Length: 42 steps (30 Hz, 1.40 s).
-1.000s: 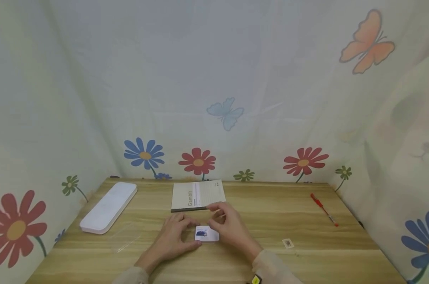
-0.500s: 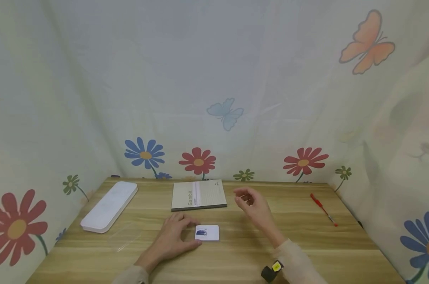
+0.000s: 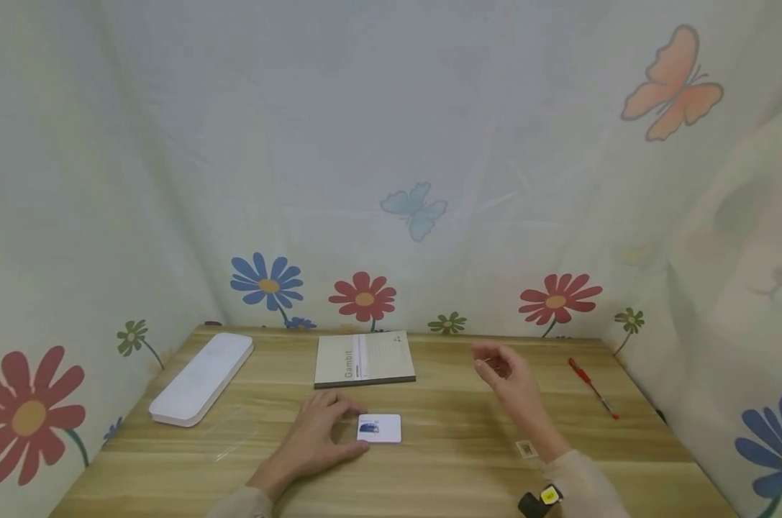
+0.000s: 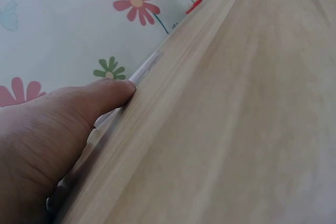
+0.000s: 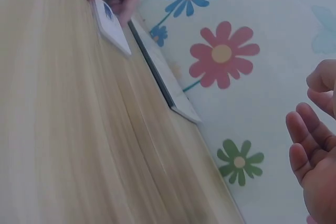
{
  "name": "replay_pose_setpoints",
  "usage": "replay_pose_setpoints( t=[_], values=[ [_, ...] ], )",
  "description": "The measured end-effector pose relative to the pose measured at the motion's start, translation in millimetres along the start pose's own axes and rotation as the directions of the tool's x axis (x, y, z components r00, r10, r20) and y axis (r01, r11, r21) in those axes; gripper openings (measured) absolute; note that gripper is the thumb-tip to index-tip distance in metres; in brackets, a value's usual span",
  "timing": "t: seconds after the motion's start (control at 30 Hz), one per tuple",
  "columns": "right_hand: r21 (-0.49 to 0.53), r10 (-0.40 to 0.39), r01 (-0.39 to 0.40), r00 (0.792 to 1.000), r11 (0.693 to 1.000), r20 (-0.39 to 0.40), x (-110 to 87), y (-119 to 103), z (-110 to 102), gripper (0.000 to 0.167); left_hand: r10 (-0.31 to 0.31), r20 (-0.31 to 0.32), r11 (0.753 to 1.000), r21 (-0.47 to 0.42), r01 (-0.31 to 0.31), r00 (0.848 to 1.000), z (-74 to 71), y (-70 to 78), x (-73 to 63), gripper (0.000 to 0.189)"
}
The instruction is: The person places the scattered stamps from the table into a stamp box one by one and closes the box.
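Observation:
A small flat white card (image 3: 388, 429) with rounded corners and a dark blue picture lies on the wooden table. My left hand (image 3: 309, 435) rests on the table and holds the card's left end between thumb and forefinger. In the right wrist view, those fingertips sit at the near corners of the card (image 5: 113, 31). My right hand (image 3: 510, 378) is raised over the table to the right of the card, fingers loosely bent, with nothing visible in them. A small square sticker-like piece (image 3: 526, 450) lies by the right forearm.
Behind the card lies a grey notebook (image 3: 391, 356) marked "Gambit". A long white case (image 3: 203, 379) stands at the left, with a clear plastic sheet (image 3: 232, 435) in front of it. A red pen (image 3: 593, 388) lies far right. A flowered curtain (image 3: 455, 259) encloses the table.
My right hand has left the card and moved right through the air. The left hand and the card have stayed in place.

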State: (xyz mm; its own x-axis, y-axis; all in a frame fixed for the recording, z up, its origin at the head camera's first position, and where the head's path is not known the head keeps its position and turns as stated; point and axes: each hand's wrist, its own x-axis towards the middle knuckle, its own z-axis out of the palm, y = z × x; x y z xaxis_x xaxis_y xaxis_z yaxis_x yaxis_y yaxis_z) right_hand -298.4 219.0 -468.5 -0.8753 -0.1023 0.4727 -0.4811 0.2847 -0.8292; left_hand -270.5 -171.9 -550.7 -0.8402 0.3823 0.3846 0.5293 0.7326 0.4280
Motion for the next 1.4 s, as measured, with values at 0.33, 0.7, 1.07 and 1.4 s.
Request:
replay_pose_setpoints(
  t=[0.33, 0.7, 1.07, 1.4],
  values=[
    [0.001, -0.033, 0.033, 0.999, 0.999, -0.017, -19.0, 9.7, -29.0, 0.023, 0.009, -0.014, 1.000, 0.014, -0.009, 1.000, -1.5, 0.3, -3.3, 0.059],
    [-0.032, -0.012, 0.011, 1.000, 0.999, -0.011, -33.7, 14.7, -62.3, 0.032, -0.006, -0.002, 1.000, 0.005, 0.006, 1.000, -2.1, 0.1, 0.2, 0.058],
    [-0.052, 0.020, -0.015, 0.995, 0.999, 0.093, -67.3, 31.7, -84.5, 0.052, 0.000, -0.011, 1.000, 0.002, 0.000, 1.000, 0.2, -0.3, -0.7, 0.058],
    [-0.295, 0.157, -0.093, 0.967, 0.951, 0.203, -96.7, 50.2, -101.6, 0.076, -0.012, 0.000, 1.000, 0.007, 0.012, 1.000, 0.1, 0.7, 0.2, 0.058]
  ],
)
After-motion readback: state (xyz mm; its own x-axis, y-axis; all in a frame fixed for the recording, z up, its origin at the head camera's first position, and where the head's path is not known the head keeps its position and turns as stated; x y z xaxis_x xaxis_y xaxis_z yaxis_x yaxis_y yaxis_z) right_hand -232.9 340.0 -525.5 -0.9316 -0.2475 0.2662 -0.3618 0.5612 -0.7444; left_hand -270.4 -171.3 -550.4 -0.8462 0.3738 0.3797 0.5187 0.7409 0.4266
